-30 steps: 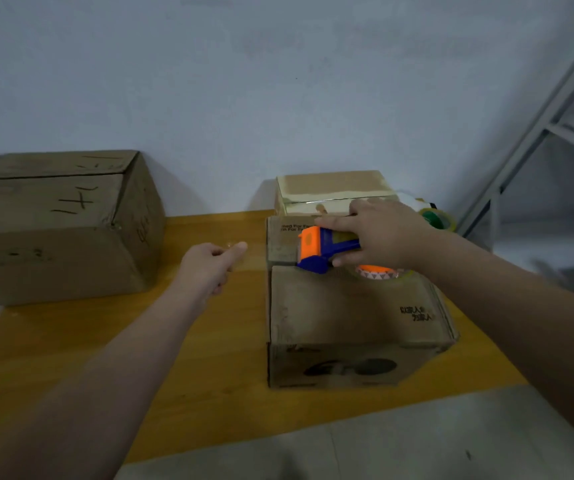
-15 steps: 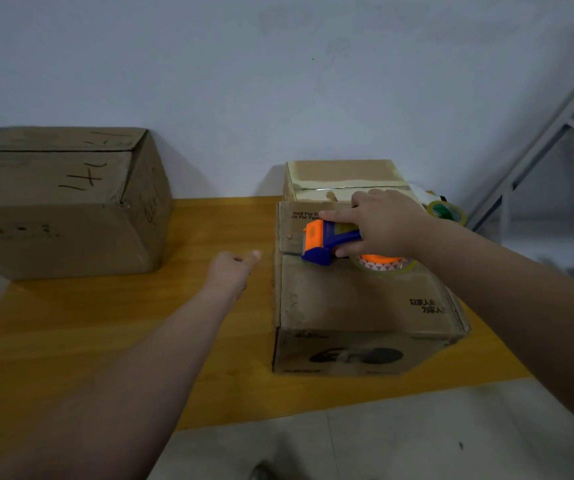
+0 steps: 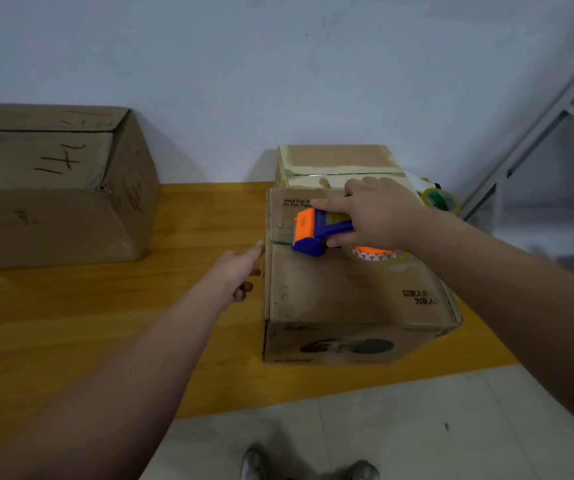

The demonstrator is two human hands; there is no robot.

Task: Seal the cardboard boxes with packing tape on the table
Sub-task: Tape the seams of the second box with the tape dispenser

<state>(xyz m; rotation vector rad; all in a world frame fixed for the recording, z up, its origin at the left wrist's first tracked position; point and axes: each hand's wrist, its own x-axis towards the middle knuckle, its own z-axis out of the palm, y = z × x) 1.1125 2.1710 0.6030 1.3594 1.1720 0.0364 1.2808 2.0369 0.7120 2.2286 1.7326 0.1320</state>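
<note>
A right hand (image 3: 379, 213) grips an orange-and-blue tape dispenser (image 3: 316, 232) on top of a box (image 3: 347, 296) at the right of the tabletop (image 3: 105, 323). The dispenser's head lies over the flap seam near the box's left edge. The left hand (image 3: 237, 271) grasps nothing; its forefinger reaches to that edge, the other fingers curled. A second box (image 3: 337, 161) stands just behind, a large box (image 3: 53, 188) far left and a green tape roll (image 3: 441, 200) far right.

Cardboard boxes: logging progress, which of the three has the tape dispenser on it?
The nearest box, black print on its front: the right hand holds the tape dispenser on its top seam. The small box behind and large left box carry none.
</note>
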